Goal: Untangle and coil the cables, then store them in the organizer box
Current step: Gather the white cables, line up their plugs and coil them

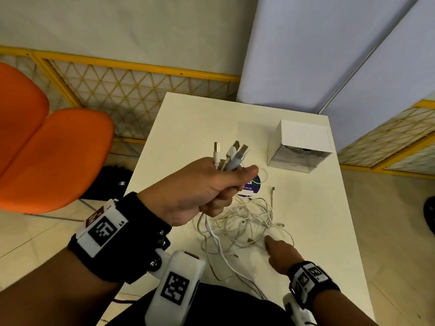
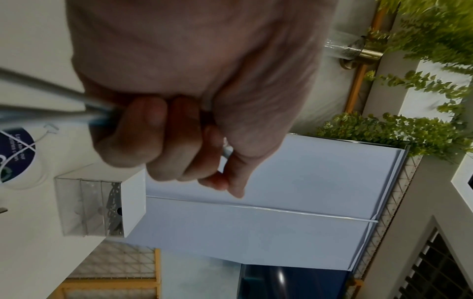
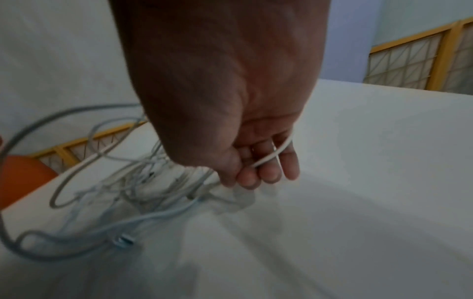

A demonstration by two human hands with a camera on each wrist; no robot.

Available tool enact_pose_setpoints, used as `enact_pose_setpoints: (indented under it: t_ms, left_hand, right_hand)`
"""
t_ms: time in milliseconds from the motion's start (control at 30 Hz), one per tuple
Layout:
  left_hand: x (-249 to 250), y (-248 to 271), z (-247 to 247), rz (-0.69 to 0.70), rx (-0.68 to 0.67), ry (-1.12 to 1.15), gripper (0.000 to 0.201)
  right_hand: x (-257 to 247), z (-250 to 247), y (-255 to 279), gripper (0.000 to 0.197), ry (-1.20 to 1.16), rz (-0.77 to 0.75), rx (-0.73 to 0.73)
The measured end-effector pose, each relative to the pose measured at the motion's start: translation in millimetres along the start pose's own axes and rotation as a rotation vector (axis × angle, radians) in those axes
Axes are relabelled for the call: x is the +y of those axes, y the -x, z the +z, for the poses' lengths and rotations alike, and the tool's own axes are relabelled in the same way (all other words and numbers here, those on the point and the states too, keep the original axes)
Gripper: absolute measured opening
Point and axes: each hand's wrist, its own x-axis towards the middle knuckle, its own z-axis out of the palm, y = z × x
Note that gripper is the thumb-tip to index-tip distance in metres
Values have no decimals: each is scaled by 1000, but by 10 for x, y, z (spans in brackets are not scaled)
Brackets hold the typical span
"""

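My left hand is raised above the table and grips a bunch of white cable ends, their USB plugs sticking up out of the fist. The cables hang down into a tangled white heap on the white table. My right hand is low at the heap's right edge; in the right wrist view its fingers curl round a white cable strand. The organizer box, white with clear drawers, stands at the table's far right.
A round purple sticker lies on the table behind the left hand. One loose connector end lies beside it. An orange chair stands left of the table. A pale blue screen and yellow lattice panels stand behind.
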Motion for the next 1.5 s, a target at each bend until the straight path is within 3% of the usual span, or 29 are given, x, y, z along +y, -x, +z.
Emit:
enact_pose_setpoints:
  t_ms: [100,267,400,500,633,767,867,1033,1200,1367,1500]
  left_hand:
    - [-46,-69,26,-52,40,10,39]
    - [-90,-164,59,-58,91,132,36]
    - [-151,-245,125,-22,154,226,36]
    - [-215,-317,194,-1,179,261,35]
    - [-264,-385,338,68,176,270,36]
    - [-269,-384,409,193,124,150,30]
    - [-253,-380,444,221,67,105,47]
    - [-204,-372,553,173,184,51,56]
    - [-141,-371,506,178,366,-118,56]
    - [-89,-348,356,304,435,39,60]
    - [19,-270,286,395,330,279,50]
  right_hand:
    - [24,-211,92,24,-126,-27,-57]
    - [-24,-812,468,22,-543,-134,-229]
    - [-52,-1258,798,17,-1209,-282,-141]
    - [-182,-1551,985,22,-1424,-456,-79]
    - [-427,-1859,1196,18,-1362,-593,71]
    - [-664,-2071,1347,16,-1304,-625,168]
    - [-816,-2156,1386,16,-1252,-602,247]
    - [-982,-2184,1405,15,-1175,-526,323]
    - [-950,-2122,1437,35,-1003,-458,492]
    - [-785,-1950,1346,50,-912,-562,516]
    - [-603,-1696,1041,45,-933,-554,481]
